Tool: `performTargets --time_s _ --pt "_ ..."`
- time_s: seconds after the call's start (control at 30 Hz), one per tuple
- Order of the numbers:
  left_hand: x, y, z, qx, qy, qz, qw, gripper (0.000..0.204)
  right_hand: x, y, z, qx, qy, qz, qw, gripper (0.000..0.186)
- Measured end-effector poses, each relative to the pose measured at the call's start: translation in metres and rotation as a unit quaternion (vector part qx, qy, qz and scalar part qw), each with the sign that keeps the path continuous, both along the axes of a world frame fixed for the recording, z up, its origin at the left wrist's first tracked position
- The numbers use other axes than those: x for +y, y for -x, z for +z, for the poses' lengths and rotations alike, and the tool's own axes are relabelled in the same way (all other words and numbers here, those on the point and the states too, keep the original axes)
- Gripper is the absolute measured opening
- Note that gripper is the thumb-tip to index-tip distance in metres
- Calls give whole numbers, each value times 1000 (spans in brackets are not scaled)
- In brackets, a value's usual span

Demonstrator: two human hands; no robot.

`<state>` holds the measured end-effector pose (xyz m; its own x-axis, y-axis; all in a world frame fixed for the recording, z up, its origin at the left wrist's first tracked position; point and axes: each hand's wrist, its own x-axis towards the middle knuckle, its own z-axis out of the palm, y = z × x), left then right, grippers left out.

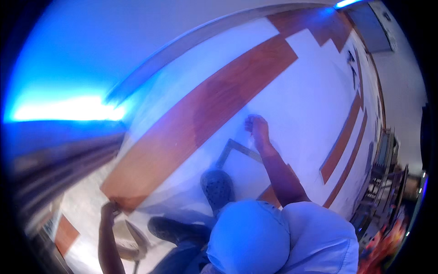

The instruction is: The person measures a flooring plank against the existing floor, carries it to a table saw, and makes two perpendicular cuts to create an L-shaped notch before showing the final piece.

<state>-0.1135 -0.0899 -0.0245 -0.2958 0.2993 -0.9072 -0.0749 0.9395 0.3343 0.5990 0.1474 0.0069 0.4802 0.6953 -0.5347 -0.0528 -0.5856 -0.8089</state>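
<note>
We find the left hand (109,210) with fingers closed on the near end of a long brown floor plank (200,118) lying on pale underlay (301,100). The right hand (257,128) rests on the underlay, fingers curled, beside a metal square (237,150).

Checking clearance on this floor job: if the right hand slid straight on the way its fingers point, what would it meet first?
The right hand points up the white underlay. Bare underlay lies ahead; the first thing in that line is probably the long reddish-brown floor plank, though the fisheye bend leaves this uncertain.
</note>
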Motion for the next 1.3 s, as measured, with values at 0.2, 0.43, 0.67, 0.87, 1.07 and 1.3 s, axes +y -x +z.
performTargets --time_s 0.2,0.43,0.67,0.87,1.07,1.3 --pt "34 -13 55 -73 -27 -27 997 25 3 -8 -21 110 6 -80 991 28" --pt "25 11 27 -31 -34 8 999 30 23 19 -15 146 24 -108 983 32" --pt "27 -8 134 -19 -126 -92 988 44 28 18 -8 239 25 -88 967 23" --pt "12 9 177 34 -196 -118 973 55 21 9 18 353 -47 19 934 24" --pt "-18 -8 211 -64 -136 85 985 18 13 15 -3 334 -64 36 940 32" --pt "0 -37 316 -205 -109 54 971 19 20 33 47 263 -83 -145 950 45"
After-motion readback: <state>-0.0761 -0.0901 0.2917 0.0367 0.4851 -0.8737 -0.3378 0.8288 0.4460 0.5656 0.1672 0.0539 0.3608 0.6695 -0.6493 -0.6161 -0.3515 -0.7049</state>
